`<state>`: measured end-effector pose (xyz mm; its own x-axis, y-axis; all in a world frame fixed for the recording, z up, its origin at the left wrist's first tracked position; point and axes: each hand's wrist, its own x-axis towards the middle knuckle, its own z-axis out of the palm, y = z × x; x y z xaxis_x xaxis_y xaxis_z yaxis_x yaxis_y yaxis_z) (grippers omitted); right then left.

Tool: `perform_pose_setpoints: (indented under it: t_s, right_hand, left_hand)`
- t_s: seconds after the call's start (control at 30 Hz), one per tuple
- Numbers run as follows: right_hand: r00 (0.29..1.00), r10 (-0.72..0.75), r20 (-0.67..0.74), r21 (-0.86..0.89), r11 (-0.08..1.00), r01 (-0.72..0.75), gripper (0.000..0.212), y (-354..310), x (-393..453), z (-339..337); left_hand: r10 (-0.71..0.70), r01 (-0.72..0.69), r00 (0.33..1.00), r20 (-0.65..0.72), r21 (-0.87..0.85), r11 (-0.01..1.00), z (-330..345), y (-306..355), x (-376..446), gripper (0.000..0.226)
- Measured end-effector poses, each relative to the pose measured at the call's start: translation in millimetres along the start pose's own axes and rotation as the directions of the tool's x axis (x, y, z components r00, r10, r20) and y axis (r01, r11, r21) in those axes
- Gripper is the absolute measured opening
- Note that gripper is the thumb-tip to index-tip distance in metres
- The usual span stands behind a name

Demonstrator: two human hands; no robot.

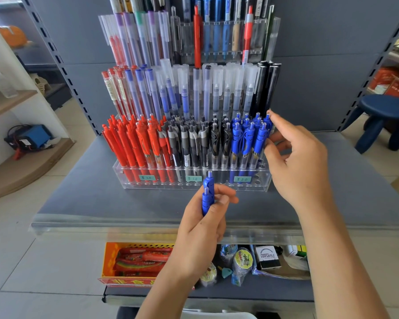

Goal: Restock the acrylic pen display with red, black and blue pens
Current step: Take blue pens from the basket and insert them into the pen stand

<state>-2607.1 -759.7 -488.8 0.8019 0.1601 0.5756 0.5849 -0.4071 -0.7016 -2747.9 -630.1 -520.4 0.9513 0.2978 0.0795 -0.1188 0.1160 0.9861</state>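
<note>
Left hand (202, 223) grips spare blue pens (207, 195) upright, fingers curled round them, before the acrylic display (262, 180). Right hand (296, 157) pinches the rightmost blue pen (268, 125) in the display's front row.

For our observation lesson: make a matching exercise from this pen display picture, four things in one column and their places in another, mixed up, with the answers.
Things
1. red pens
2. black pens
3. left hand
4. stool

Places
A. middle of the front row
B. on the floor at the right
C. left end of the front row
D. in front of the display, holding blue pens

Pairs: 1-C, 2-A, 3-D, 4-B
</note>
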Motion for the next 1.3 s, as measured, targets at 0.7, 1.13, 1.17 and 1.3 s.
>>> perform_pose_setpoints:
  t_s: [0.7, 1.13, 1.17, 1.3]
  right_hand:
    - [0.952, -0.007, 0.306, 0.053, 0.999, -0.01, 0.038, -31, -9, -42]
    - [0.661, 0.016, 0.75, 0.145, 0.971, -0.189, 0.018, -51, -19, -40]
    - [0.631, 0.011, 0.776, 0.132, 0.975, -0.179, 0.018, -51, -19, -37]
    - [0.638, -0.008, 0.77, 0.144, 0.976, -0.162, 0.01, -48, -19, -35]
  left_hand:
    - [-0.02, 0.033, 0.994, 0.109, -0.122, 0.992, -3, -3, -2, 0.026]
    - [-0.052, 0.059, 0.98, 0.193, -0.032, 0.998, 0, 2, -3, 0.028]
    - [-0.059, 0.064, 0.976, 0.208, -0.018, 0.998, 0, 3, -4, 0.03]
    - [-0.063, 0.07, 0.965, 0.255, -0.016, 0.997, -1, 6, -6, 0.031]
